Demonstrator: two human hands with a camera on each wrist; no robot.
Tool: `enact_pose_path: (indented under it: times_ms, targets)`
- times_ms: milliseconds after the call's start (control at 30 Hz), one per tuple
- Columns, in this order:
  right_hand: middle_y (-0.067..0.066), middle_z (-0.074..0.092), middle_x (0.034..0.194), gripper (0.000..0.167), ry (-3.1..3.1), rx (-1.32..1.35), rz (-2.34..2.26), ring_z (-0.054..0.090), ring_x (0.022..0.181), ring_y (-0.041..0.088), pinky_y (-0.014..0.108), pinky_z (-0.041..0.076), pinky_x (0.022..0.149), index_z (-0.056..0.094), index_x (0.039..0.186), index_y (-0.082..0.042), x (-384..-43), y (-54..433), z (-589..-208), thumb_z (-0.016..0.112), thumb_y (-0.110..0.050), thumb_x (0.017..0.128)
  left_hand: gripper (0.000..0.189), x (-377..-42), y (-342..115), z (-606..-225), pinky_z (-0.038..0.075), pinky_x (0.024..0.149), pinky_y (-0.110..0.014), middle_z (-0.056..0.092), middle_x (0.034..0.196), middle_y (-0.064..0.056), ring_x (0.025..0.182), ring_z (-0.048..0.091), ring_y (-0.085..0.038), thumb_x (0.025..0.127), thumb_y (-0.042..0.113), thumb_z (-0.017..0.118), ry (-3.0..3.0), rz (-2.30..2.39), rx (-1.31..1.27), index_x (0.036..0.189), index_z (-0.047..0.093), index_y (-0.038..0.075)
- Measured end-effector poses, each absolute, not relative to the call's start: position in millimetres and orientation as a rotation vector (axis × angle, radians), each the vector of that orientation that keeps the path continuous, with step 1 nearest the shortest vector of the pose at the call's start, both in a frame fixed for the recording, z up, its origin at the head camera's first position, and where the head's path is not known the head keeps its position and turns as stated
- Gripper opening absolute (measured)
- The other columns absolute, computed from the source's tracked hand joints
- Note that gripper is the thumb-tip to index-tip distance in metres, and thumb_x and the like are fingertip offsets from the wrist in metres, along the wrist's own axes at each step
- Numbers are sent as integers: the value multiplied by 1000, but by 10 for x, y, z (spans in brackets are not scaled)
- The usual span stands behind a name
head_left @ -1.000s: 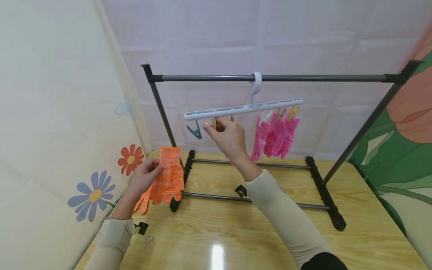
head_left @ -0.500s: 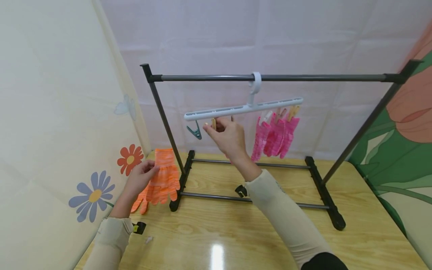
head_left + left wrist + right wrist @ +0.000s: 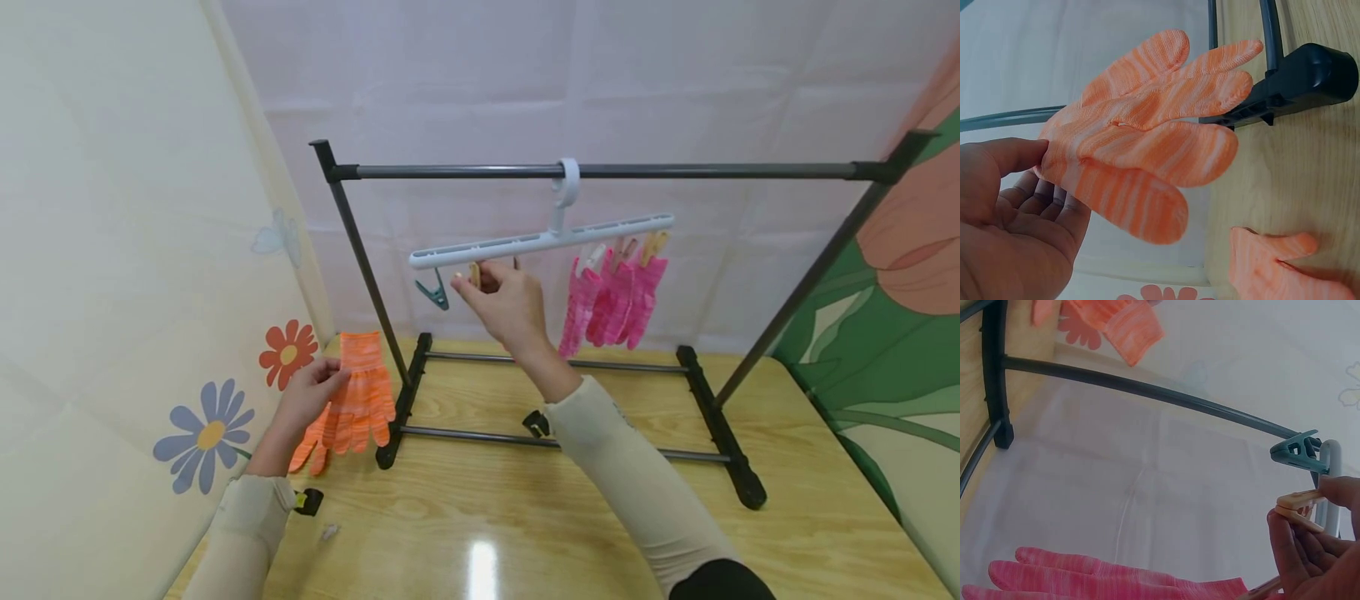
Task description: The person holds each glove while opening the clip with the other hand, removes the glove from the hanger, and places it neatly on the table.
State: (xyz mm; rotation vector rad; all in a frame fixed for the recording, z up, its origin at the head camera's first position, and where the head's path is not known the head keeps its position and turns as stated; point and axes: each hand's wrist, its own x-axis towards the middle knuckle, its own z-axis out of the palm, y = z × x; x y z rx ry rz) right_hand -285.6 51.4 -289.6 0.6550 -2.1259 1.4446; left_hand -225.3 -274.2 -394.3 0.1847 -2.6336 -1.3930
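Observation:
In the head view my left hand (image 3: 307, 396) pinches an orange striped knit glove (image 3: 363, 400) near its cuff, the glove's fingers hanging downward, left of the rack. Thumb and fingertips grip its edge in the left wrist view. A second orange glove (image 3: 1272, 269) lies on the table below it. My right hand (image 3: 513, 308) is raised under the white hanger (image 3: 487, 249), pinching a beige clothespin (image 3: 1297, 500) between thumb and finger. A teal clothespin (image 3: 432, 292) dangles at the hanger's left end, with nothing in it. Pink gloves (image 3: 581, 308) hang from clothespins on its right half.
The hanger hooks over the top bar (image 3: 712, 172) of a dark metal rack standing on a wooden table (image 3: 450, 517). A black foot (image 3: 397, 446) of the rack is close beside the held glove. Flower-printed cloth (image 3: 112, 292) walls the left side.
My left hand has drawn the orange glove a little to the left, away from the rack's post. The right hand stays at the beige clothespin.

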Motion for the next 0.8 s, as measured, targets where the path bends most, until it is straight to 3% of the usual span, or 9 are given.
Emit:
enact_pose_path:
  times_ms: [467, 800]
  targets:
    - [2, 74, 80, 25, -2131, 667, 1461, 65, 69, 14, 28, 52, 60, 71, 84, -10, -2828, 533, -2907, 76, -33, 92, 41, -2417, -2811, -4120, 52, 72, -31, 62, 107, -8, 88, 58, -20, 105, 35, 55, -2664, -1412, 272, 129, 54, 2]
    - [2, 75, 82, 24, -2121, 675, 1483, 66, 71, 13, 29, 55, 63, 72, 86, -10, -2795, 540, -2899, 77, -33, 92, 38, -2510, -2832, -4211, 50, 75, -32, 62, 115, -15, 93, 60, -23, 106, 29, 53, -2704, -1322, 312, 129, 56, -1]
